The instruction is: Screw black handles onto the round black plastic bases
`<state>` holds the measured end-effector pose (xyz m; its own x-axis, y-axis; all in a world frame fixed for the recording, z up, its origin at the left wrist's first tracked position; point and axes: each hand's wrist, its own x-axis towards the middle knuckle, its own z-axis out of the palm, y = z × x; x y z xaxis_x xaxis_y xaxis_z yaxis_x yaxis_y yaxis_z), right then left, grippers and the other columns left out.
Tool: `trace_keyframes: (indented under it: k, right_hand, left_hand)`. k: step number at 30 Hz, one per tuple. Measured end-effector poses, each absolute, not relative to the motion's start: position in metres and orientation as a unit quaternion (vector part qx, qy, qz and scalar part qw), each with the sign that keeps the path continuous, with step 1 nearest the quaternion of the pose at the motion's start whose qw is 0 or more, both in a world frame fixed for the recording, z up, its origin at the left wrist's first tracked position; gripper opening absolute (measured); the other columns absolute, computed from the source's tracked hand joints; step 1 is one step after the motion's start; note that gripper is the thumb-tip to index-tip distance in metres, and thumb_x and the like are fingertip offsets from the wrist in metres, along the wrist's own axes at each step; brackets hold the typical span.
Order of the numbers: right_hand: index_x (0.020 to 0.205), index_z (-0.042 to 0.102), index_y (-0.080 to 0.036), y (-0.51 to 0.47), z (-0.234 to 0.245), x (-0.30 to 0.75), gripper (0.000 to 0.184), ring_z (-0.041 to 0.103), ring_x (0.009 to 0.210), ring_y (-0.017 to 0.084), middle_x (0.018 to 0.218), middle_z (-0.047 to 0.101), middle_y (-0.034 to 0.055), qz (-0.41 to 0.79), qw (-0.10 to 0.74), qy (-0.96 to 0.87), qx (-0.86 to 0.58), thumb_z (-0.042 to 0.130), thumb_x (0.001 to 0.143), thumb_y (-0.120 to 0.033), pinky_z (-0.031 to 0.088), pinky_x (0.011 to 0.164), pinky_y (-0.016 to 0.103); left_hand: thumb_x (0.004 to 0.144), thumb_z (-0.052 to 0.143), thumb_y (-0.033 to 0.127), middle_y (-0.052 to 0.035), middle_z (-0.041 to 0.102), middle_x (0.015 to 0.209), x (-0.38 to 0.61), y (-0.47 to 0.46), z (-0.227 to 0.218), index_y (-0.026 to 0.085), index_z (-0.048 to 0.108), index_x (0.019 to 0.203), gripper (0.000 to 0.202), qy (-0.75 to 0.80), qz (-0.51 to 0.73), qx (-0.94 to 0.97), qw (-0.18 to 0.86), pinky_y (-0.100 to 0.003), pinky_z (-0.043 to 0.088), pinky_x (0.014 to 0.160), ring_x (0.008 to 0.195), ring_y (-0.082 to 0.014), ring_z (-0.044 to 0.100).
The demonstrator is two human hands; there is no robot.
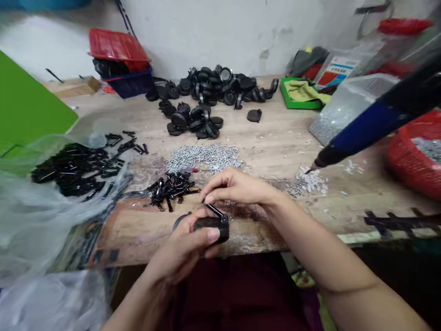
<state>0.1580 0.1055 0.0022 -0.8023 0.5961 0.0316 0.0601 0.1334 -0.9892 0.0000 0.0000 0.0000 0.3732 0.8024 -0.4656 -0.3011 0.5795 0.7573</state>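
My left hand is closed around a round black plastic caster wheel, held just above the near edge of the wooden table. My right hand pinches a short black pin and holds its lower end against the wheel. A small heap of the same black pins lies just left of my hands. Behind it, silver screws are spread in a pile.
A heap of black caster wheels sits at the back. More black parts lie on clear plastic at the left. A blue powered screwdriver hangs at the right over loose screws, near a red basket.
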Motion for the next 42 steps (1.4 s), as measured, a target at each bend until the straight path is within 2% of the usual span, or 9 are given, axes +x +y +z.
trace_keyframes:
  k: [7, 14, 20, 27, 34, 42]
  right_hand:
    - [0.086, 0.072, -0.014, 0.105, -0.004, 0.158, 0.012, 0.062, 0.073, 0.010, 0.080, 0.072, 0.0022, 0.641, 0.255, -0.686, -0.231, 0.067, 0.076, -0.018, 0.048, 0.076, 0.026]
    - [0.087, 0.073, -0.013, 0.099, 0.001, 0.158, 0.012, 0.063, 0.075, 0.010, 0.082, 0.072, 0.0035, 0.630, 0.263, -0.697, -0.220, 0.068, 0.076, -0.015, 0.048, 0.077, 0.026]
    - [0.086, 0.074, -0.015, 0.086, 0.000, 0.154, 0.012, 0.055, 0.055, 0.006, 0.075, 0.068, -0.0004, 0.673, 0.278, -0.656, -0.198, 0.066, 0.076, -0.015, 0.047, 0.060, 0.021]
    - [0.082, 0.075, -0.019, 0.086, -0.007, 0.156, 0.011, 0.063, 0.073, 0.011, 0.080, 0.073, 0.0015, 0.650, 0.329, -0.643, -0.234, 0.072, 0.072, -0.016, 0.049, 0.069, 0.025]
    - [0.087, 0.074, -0.014, 0.082, -0.010, 0.152, 0.013, 0.055, 0.050, 0.005, 0.080, 0.070, 0.0027, 0.728, 0.283, -0.598, -0.178, 0.068, 0.076, -0.017, 0.044, 0.050, 0.019]
    - [0.085, 0.073, -0.015, 0.085, -0.019, 0.150, 0.011, 0.053, 0.047, 0.004, 0.076, 0.070, 0.0014, 0.752, 0.280, -0.572, -0.172, 0.069, 0.075, -0.017, 0.045, 0.049, 0.019]
  left_hand:
    - [0.064, 0.075, 0.034, -0.0017, 0.048, 0.081, -0.005, -0.004, 0.000, 0.015, 0.058, 0.088, 0.034, 0.415, 0.368, 0.289, 0.780, -0.020, 0.031, 0.048, 0.063, -0.0088, 0.037]
    - [0.064, 0.075, 0.031, -0.0004, 0.047, 0.076, -0.002, -0.008, 0.002, 0.014, 0.058, 0.085, 0.032, 0.406, 0.377, 0.287, 0.781, -0.019, 0.032, 0.047, 0.060, -0.0077, 0.039]
    - [0.063, 0.076, 0.033, -0.0032, 0.051, 0.081, -0.001, -0.011, 0.006, 0.012, 0.057, 0.082, 0.034, 0.396, 0.381, 0.291, 0.783, -0.020, 0.033, 0.047, 0.059, -0.0077, 0.042]
    - [0.066, 0.073, 0.032, 0.0001, 0.046, 0.071, -0.007, -0.013, 0.005, 0.013, 0.057, 0.083, 0.030, 0.384, 0.369, 0.312, 0.787, -0.020, 0.032, 0.047, 0.056, -0.0072, 0.038]
    - [0.063, 0.075, 0.033, -0.0021, 0.049, 0.077, -0.003, -0.014, 0.003, 0.012, 0.057, 0.081, 0.033, 0.389, 0.374, 0.297, 0.787, -0.020, 0.033, 0.047, 0.057, -0.0073, 0.041]
    - [0.064, 0.076, 0.032, -0.0018, 0.050, 0.077, -0.005, -0.012, 0.000, 0.012, 0.058, 0.084, 0.033, 0.391, 0.365, 0.301, 0.790, -0.020, 0.034, 0.048, 0.057, -0.0069, 0.042]
